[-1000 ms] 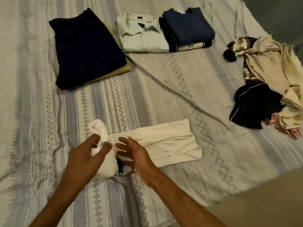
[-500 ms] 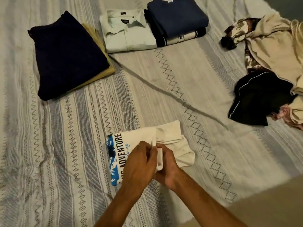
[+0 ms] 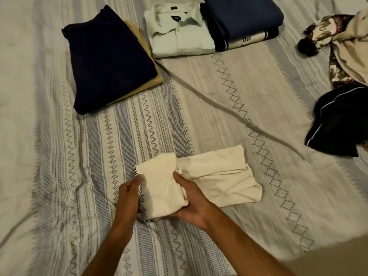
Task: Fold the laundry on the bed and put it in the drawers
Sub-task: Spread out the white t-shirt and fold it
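The printed end of the cream T-shirt [image 3: 201, 180] is now folded under a plain flap, unlike half a second ago.
Head view: the left hand [image 3: 128, 196] pinches the flap's left edge, the right hand [image 3: 191, 202] grips its right side; the shirt lies on the striped bedspread [image 3: 59, 156] near the front edge.

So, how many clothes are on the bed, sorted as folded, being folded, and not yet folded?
Folded: 5 (dark navy garment, tan garment, white collared shirt, blue garment, striped printed shirt)
Being folded: 1 (cream T-shirt, both hands gripping it)
Not yet folded: at least 3 (patterned cloth, beige garment, black garment)
Total: at least 9
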`<state>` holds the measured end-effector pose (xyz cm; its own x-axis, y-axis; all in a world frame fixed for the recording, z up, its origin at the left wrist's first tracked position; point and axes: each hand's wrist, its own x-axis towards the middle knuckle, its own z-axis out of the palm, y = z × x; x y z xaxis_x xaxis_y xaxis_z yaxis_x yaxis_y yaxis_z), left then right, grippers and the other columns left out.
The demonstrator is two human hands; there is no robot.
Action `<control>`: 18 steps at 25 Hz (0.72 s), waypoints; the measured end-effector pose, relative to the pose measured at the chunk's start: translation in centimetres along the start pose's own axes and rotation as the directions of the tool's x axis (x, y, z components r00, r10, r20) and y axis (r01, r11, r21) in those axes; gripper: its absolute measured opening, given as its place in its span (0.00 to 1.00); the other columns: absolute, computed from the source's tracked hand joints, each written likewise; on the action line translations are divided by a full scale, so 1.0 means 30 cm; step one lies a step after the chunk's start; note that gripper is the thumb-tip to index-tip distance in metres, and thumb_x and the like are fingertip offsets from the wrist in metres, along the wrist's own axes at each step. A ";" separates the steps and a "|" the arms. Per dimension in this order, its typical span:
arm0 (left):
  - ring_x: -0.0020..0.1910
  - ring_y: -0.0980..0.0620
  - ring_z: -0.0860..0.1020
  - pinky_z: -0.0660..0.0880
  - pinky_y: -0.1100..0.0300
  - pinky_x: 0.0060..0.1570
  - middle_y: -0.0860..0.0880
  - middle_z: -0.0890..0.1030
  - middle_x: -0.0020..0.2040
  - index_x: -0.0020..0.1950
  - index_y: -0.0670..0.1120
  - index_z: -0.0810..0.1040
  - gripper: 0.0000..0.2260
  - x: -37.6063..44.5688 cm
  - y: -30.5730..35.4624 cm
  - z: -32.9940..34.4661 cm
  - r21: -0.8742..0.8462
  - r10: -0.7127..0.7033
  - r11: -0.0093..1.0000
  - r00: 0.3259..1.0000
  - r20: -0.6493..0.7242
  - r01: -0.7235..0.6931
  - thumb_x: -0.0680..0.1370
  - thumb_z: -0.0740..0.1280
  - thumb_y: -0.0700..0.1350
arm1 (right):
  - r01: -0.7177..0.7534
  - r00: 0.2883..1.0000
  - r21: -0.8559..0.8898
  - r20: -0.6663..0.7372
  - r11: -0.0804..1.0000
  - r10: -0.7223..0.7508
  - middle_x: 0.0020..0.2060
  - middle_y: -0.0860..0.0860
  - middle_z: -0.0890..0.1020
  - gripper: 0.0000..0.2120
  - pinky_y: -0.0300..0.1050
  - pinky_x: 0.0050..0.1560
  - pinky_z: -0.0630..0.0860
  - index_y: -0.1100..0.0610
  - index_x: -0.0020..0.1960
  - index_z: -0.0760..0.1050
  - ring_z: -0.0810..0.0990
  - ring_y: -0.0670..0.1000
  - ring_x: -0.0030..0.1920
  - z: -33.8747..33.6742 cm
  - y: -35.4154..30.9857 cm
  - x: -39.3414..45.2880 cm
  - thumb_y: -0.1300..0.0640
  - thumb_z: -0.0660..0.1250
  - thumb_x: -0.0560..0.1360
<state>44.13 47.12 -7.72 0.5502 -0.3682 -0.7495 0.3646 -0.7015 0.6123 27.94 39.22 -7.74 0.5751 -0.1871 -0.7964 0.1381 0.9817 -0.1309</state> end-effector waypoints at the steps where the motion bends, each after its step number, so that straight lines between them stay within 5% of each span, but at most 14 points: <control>1: 0.55 0.45 0.85 0.81 0.42 0.56 0.50 0.86 0.56 0.61 0.55 0.81 0.22 0.013 -0.013 -0.016 -0.037 -0.020 0.999 0.999 0.036 0.021 0.76 0.68 0.67 | -0.007 1.000 0.014 0.018 1.000 0.007 0.64 0.58 0.83 0.26 0.72 0.69 0.72 0.56 0.73 0.75 0.82 0.62 0.65 0.006 0.022 0.005 0.44 0.70 0.80; 3: 0.52 0.46 0.86 0.82 0.45 0.54 0.51 0.88 0.53 0.60 0.53 0.83 0.18 0.019 -0.018 -0.032 -0.080 -0.013 0.997 0.996 0.090 0.020 0.77 0.71 0.63 | 0.007 1.000 0.011 -0.013 1.000 -0.007 0.63 0.58 0.84 0.24 0.68 0.69 0.73 0.57 0.72 0.76 0.82 0.60 0.64 -0.001 0.050 0.023 0.46 0.69 0.81; 6: 0.50 0.47 0.87 0.83 0.47 0.51 0.50 0.88 0.52 0.61 0.48 0.82 0.27 0.033 -0.030 -0.027 -0.006 0.055 0.999 0.991 0.123 -0.054 0.69 0.78 0.62 | 0.106 0.967 -0.144 -0.214 0.984 -0.136 0.56 0.56 0.87 0.20 0.63 0.63 0.79 0.56 0.63 0.82 0.85 0.59 0.57 -0.002 0.043 0.038 0.45 0.71 0.78; 10: 0.49 0.49 0.87 0.82 0.51 0.47 0.51 0.88 0.51 0.61 0.47 0.81 0.24 0.035 -0.041 -0.010 0.004 0.065 0.998 0.995 0.081 -0.066 0.70 0.79 0.58 | 0.310 0.760 -0.572 -0.331 0.759 -0.560 0.43 0.48 0.86 0.09 0.43 0.47 0.77 0.53 0.49 0.83 0.81 0.49 0.46 -0.029 0.023 0.037 0.51 0.78 0.73; 14: 0.49 0.48 0.85 0.80 0.54 0.43 0.52 0.87 0.50 0.58 0.49 0.82 0.20 0.015 -0.023 -0.012 -0.007 0.061 0.998 0.996 0.066 -0.061 0.72 0.79 0.57 | 0.377 0.828 -0.517 -0.185 0.769 -0.530 0.51 0.49 0.86 0.09 0.41 0.50 0.76 0.50 0.56 0.83 0.81 0.46 0.51 -0.038 0.022 0.029 0.56 0.75 0.77; 18: 0.48 0.52 0.85 0.78 0.58 0.40 0.52 0.87 0.50 0.58 0.47 0.80 0.20 -0.005 -0.013 -0.014 0.045 0.095 0.994 0.993 0.072 -0.098 0.71 0.80 0.52 | 0.289 0.757 -0.664 -0.282 0.690 -0.589 0.45 0.50 0.86 0.06 0.42 0.49 0.76 0.54 0.50 0.81 0.82 0.48 0.48 -0.055 0.014 0.036 0.56 0.75 0.75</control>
<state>44.21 47.71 -7.75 0.5267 -0.4759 -0.7044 0.2744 -0.6891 0.6707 27.30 39.49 -9.64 0.1266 -0.7100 -0.6927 -0.2735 0.6463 -0.7124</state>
